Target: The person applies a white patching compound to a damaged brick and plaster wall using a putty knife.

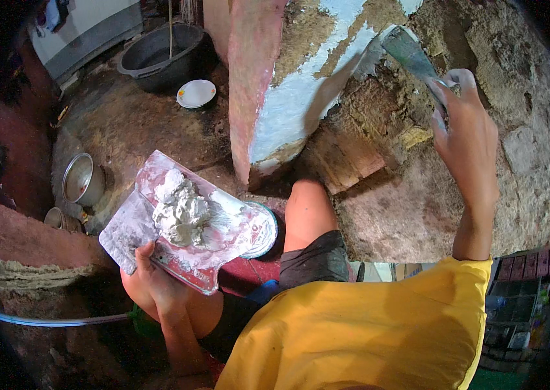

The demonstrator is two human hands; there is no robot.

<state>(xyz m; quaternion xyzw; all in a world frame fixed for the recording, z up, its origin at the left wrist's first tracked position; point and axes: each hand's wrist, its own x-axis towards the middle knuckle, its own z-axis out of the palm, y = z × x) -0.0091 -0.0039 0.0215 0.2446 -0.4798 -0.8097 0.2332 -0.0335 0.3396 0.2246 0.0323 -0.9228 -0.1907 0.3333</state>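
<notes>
My right hand (467, 123) is closed around the handle of a putty knife (410, 55), raised at the upper right. The blade lies against the rough wall (515, 78), at the edge of a patch of white putty (288, 104) spread along the pink corner. At the lower left my left hand (158, 283) grips the edge of a red board (190, 276), its thumb on top. A lumpy heap of white putty (181, 211) rests on this board, with smears around it. A whitish flat piece (125, 227) lies at the board's left side, beside my thumb.
Partly under the board stands a round container with a pale rim (267, 227). A large dark basin (158, 58) with a stick in it, a white plate (196, 94) and a metal pot (83, 179) are on the floor. A blue-white hose (60, 320) crosses the lower left.
</notes>
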